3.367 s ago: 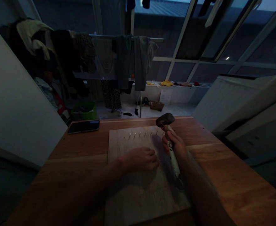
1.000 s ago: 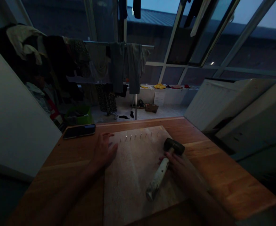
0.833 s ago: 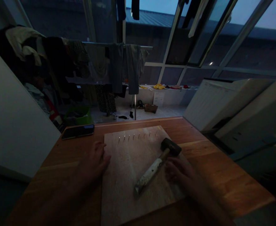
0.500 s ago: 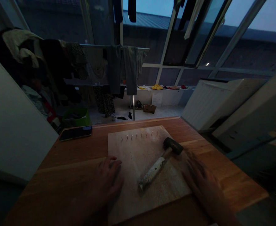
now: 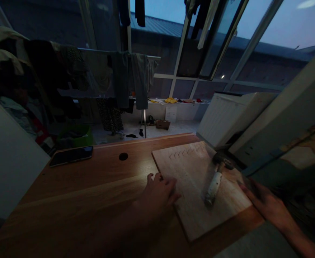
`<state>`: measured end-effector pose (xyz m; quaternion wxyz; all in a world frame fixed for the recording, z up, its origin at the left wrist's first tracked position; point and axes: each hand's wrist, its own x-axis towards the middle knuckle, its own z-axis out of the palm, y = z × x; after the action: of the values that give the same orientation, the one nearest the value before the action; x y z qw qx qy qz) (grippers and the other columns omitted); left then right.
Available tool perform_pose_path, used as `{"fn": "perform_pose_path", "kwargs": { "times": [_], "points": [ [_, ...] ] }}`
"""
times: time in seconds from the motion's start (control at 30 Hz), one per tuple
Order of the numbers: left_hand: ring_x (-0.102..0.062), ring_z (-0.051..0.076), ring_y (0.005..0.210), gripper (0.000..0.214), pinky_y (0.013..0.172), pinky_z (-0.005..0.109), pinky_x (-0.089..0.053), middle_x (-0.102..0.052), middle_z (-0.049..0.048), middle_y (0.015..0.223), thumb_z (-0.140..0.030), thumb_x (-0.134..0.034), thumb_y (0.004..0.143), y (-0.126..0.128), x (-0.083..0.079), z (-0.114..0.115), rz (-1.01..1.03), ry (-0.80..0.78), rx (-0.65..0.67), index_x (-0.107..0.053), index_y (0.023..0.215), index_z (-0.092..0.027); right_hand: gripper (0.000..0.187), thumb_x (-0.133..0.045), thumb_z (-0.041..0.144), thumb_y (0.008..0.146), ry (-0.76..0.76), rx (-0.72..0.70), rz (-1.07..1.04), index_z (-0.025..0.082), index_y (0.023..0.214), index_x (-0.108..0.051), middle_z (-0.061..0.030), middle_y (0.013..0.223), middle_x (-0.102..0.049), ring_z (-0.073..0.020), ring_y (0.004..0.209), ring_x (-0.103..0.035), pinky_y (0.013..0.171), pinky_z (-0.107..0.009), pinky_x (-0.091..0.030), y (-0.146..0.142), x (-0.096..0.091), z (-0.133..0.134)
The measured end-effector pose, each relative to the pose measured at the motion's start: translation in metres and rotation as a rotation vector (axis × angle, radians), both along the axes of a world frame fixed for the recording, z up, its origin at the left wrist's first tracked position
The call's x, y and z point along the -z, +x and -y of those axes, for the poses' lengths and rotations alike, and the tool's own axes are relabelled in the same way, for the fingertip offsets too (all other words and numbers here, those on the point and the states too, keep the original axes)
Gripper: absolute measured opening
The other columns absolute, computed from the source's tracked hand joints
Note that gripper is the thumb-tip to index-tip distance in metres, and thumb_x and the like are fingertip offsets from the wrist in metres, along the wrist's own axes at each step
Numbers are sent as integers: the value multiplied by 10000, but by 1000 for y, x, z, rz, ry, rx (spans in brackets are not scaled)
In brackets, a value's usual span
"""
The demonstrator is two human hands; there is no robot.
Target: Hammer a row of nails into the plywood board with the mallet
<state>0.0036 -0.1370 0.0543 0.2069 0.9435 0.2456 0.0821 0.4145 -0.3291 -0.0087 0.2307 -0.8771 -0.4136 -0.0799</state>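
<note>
A pale wooden board [image 5: 192,204] lies on the brown table [image 5: 87,200], turned toward the right edge. A row of several small nails [image 5: 186,153] stands near its far edge, blurred. A mallet [image 5: 216,177] with a dark head and a pale handle rests on the board's right side. My left hand [image 5: 159,191] presses on the board's left edge, fingers curled over it. My right hand [image 5: 266,204] is at the board's right edge, past the table's side, fingers extended and holding nothing.
A dark phone [image 5: 71,156] lies at the table's far left. A round cable hole [image 5: 123,156] shows in the tabletop. White panels [image 5: 254,125] lean close on the right. A rack of hanging clothes [image 5: 125,79] and a green bin [image 5: 74,134] stand beyond the table.
My right hand put the mallet down on the board and let go. Both hands then slid and turned the board rightward on the table, uncovering the cable hole.
</note>
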Motion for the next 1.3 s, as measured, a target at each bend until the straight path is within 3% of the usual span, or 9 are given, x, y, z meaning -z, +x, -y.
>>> {"fn": "perform_pose_path", "kwargs": {
  "times": [0.2, 0.33, 0.43, 0.6, 0.77, 0.87, 0.97, 1.13, 1.3],
  "points": [
    [-606, 385, 1218, 400, 1066, 652, -396, -763, 153, 1044, -481, -489, 1063, -18, -8, -19, -84, 160, -68, -697, 1202, -170, 806, -508, 784, 812, -74, 0, -78, 164, 1284, -715, -197, 1212, -781, -440, 1034, -765, 870, -570, -637, -31, -1, -5],
    [-691, 369, 1007, 390, 927, 551, -489, -754, 172, 944, -453, -491, 1050, -54, -14, -37, -228, 245, -141, -735, 1074, -150, 577, -444, 640, 942, -54, -243, 98, 254, 1273, -718, -159, 1314, -739, -366, 1125, -741, 942, -502, -618, -77, 14, -8],
    [-707, 335, 878, 333, 852, 483, -512, -744, 143, 885, -431, -527, 1018, -91, -16, -48, -252, 239, -199, -742, 1036, -178, 584, -468, 621, 970, -69, -309, 189, 213, 1332, -675, -191, 1312, -716, -373, 1159, -718, 984, -543, -592, -116, 20, -14],
    [-701, 283, 907, 287, 842, 422, -553, -709, 107, 967, -428, -569, 956, -128, -8, -71, -42, 57, -343, -716, 1074, -211, 616, -492, 666, 963, -43, -319, 97, 218, 1351, -660, -187, 1279, -665, -361, 1070, -723, 934, -552, -603, -169, -12, -45],
    [-666, 275, 1071, 397, 709, 342, -604, -593, 148, 1258, -408, -653, 834, -106, 13, -110, 487, -293, -585, -629, 1174, -203, 472, -552, 615, 969, 322, -498, -207, 252, 1237, -691, -122, 1306, -628, -292, 1197, -658, 1048, -465, -556, -180, -66, -137],
    [-690, 210, 922, 433, 656, 298, -590, -606, 137, 1225, -422, -641, 856, -83, 24, -124, 610, -511, -649, -575, 1223, -201, 465, -596, 588, 941, 293, -598, -514, 218, 1208, -684, -137, 1285, -672, -293, 1137, -679, 878, -425, -636, -174, -80, -206],
    [-671, 156, 800, 393, 637, 274, -566, -610, 104, 1151, -369, -680, 812, -69, 33, -131, 656, -527, -714, -584, 1148, -190, 405, -559, 486, 991, 117, -626, -788, 186, 1243, -662, -162, 1334, -679, -265, 1141, -699, 839, -360, -651, -171, -77, -256],
    [-605, 129, 629, 346, 561, 241, -495, -596, 6, 800, -398, -657, 800, -69, 28, -141, 849, -617, -733, -593, 1052, -169, 349, -579, 460, 1008, 0, -675, -816, 149, 1102, -704, -114, 864, -765, -204, 744, -741, 706, -328, -647, -164, -66, -279],
    [-611, 149, 624, 315, 569, 260, -488, -667, 24, 766, -422, -682, 813, -72, 9, -145, 712, -383, -536, -659, 996, -168, 373, -599, 402, 1004, 40, -728, -591, 140, 1261, -665, -99, 918, -778, -193, 750, -729, 749, -323, -605, -164, -68, -278]
  ]
}}
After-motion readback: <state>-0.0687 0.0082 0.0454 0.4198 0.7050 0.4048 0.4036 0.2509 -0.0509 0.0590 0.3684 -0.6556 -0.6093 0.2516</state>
